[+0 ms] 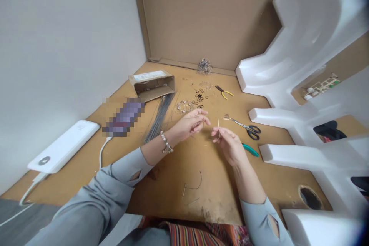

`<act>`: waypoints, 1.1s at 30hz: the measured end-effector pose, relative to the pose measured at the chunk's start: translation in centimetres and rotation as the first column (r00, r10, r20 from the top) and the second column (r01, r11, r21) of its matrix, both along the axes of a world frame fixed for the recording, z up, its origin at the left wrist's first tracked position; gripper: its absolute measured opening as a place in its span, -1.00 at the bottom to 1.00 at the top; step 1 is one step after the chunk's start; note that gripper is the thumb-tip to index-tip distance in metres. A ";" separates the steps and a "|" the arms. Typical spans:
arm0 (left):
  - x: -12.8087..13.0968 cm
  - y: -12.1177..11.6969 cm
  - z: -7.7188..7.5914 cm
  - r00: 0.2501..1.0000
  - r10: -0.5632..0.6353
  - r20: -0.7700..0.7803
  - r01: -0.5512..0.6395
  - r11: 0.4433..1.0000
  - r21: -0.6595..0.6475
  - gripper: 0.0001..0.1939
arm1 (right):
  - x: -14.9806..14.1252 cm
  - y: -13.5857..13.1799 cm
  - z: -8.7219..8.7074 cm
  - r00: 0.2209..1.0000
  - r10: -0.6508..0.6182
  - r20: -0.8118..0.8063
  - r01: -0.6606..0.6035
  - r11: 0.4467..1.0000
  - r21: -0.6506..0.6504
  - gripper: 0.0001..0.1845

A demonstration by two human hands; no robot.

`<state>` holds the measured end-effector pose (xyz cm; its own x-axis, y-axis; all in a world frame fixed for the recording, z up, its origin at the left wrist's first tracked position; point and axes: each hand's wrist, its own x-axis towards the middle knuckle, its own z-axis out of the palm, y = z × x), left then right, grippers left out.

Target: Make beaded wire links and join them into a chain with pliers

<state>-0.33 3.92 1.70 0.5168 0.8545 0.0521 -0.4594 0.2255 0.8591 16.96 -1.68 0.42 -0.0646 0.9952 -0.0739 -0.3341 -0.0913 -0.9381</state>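
My right hand [229, 144] pinches a thin pale piece of wire [218, 123], which stands upright between thumb and fingers. To its left is my left hand [192, 125], its fingers stretched loosely and apart, with nothing visible in them. A ring of clear beads on wire [184, 106] lies just beyond the left hand. Several small dark rings [199, 96] are scattered behind it. A bundle of straight grey wires [161, 117] lies left of the left hand. Bent wire offcuts [198, 180] rest on the table nearer my body.
Scissors [243, 126], yellow-handled pliers [223, 92] and a teal-handled tool [250, 150] lie to the right. At left are an open cardboard box [154, 88], a pixelated phone [123, 117] and a white power bank [65, 146]. White foam [288, 153] edges the table [213, 200]. Tangled wire [204, 66] sits behind.
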 end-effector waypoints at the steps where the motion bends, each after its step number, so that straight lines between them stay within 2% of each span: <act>1: 0.1 0.0 0.0 1.000 0.021 0.019 -0.021 1.000 -0.009 -0.82 | 0.0 -0.1 0.1 0.998 0.033 -0.052 -0.034 0.999 -0.014 -0.80; 4: 0.5 -0.2 0.0 0.992 0.068 0.105 -0.057 0.993 -0.103 -0.81 | -0.3 -0.3 0.3 0.979 0.080 -0.190 -0.084 0.996 -0.012 -0.85; 8: 1.4 -0.9 -0.3 0.967 0.087 0.239 -0.012 0.955 -0.297 -0.90 | -0.3 -0.2 0.3 0.960 0.008 -0.281 -0.010 1.000 -0.004 -0.87; 12: 2.1 -1.9 -0.3 0.950 0.091 0.299 0.021 0.936 -0.351 -0.72 | -0.1 0.1 0.1 0.934 -0.028 -0.356 0.012 0.999 -0.047 -0.84; 17: 2.1 -2.6 0.3 0.963 -0.051 0.266 0.114 0.967 -0.229 -0.61 | -0.1 0.0 0.0 0.938 0.048 -0.344 -0.060 0.998 -0.023 -0.87; 21: 2.1 -2.8 0.4 0.976 -0.069 0.204 0.101 0.983 -0.151 -0.58 | 0.1 -0.3 0.6 0.953 0.036 -0.300 -0.033 0.999 0.015 -0.87; 24: 2.1 -2.7 0.2 0.993 -0.093 0.078 0.097 0.994 -0.056 -0.62 | 0.6 -0.3 1.0 0.975 0.052 -0.217 -0.051 0.999 0.010 -0.84; 28: 1.7 -2.7 0.3 0.995 -0.026 -0.095 0.033 0.997 0.070 -0.69 | 1.2 -0.2 1.0 0.995 0.038 -0.093 -0.037 0.999 0.012 -0.80; 33: 1.1 -2.5 0.5 0.952 -0.035 -0.303 0.102 0.973 0.208 -0.69 | 1.4 -0.3 0.6 0.997 0.012 0.079 -0.015 0.999 0.031 -0.78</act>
<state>0.73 1.37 2.17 0.5940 0.8015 0.0695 -0.1672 0.0385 0.9852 18.37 -1.94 0.98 -0.0734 0.9962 -0.0476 -0.2580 -0.0651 -0.9640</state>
